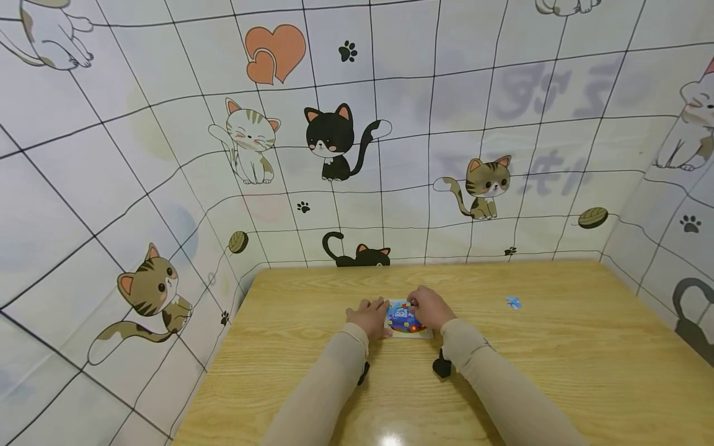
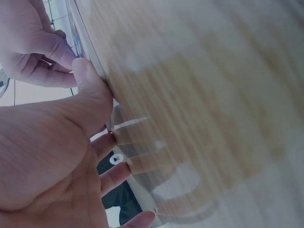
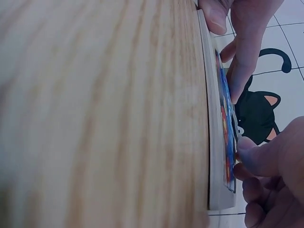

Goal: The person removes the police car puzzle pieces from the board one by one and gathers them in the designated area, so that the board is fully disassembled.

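Note:
A small flat puzzle board (image 1: 409, 335) with a blue cartoon car picture lies on the table between the two hands. My left hand (image 1: 369, 317) rests at its left edge with fingers spread. In the left wrist view the left thumb (image 2: 90, 78) touches the board's side. Over the upper right of the picture, my right hand (image 1: 432, 308) pinches a thin puzzle piece (image 3: 236, 127) between thumb and forefinger, tilted up from the board. The fingers hide most of that piece. A loose blue puzzle piece (image 1: 513, 302) lies on the table, apart from the board on the right.
The light wooden table (image 1: 558, 365) runs up to a wall cloth (image 1: 413, 204) printed with cats and grid lines, which stands behind and on both sides. Black wrist-worn parts (image 1: 442, 365) hang below the wrists, close to the tabletop.

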`<state>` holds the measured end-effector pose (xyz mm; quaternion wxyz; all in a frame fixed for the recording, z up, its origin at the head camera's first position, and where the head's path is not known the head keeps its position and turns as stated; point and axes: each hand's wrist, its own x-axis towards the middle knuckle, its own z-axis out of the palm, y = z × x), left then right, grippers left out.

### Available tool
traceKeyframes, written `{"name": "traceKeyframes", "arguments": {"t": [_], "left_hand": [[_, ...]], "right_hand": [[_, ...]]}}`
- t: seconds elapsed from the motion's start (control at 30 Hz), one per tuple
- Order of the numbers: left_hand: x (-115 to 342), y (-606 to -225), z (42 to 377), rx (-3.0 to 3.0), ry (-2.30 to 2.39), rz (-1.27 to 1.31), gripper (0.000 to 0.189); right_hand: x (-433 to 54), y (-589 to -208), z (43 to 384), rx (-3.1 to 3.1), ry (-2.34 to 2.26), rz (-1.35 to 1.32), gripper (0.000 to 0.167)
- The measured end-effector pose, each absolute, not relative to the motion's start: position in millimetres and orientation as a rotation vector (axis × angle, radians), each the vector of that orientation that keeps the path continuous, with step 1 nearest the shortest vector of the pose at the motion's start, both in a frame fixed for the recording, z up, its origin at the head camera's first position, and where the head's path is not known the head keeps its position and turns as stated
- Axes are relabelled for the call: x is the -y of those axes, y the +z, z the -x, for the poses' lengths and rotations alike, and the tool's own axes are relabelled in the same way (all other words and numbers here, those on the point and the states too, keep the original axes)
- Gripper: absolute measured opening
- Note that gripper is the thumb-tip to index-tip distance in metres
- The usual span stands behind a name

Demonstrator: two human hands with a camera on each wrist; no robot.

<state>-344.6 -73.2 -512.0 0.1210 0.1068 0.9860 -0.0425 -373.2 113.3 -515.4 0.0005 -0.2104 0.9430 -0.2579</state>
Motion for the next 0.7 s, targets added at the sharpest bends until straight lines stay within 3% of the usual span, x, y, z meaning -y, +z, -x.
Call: {"name": "traceKeyframes", "arguments": {"t": [0.7], "left_hand": [[71.5, -503.8, 336.8, -2.884, -0.066, -0.29, 0.082]], "right_hand": [[-116.9, -516.2, 372.9, -2.969, -0.917, 0.672, 0.024]]}}
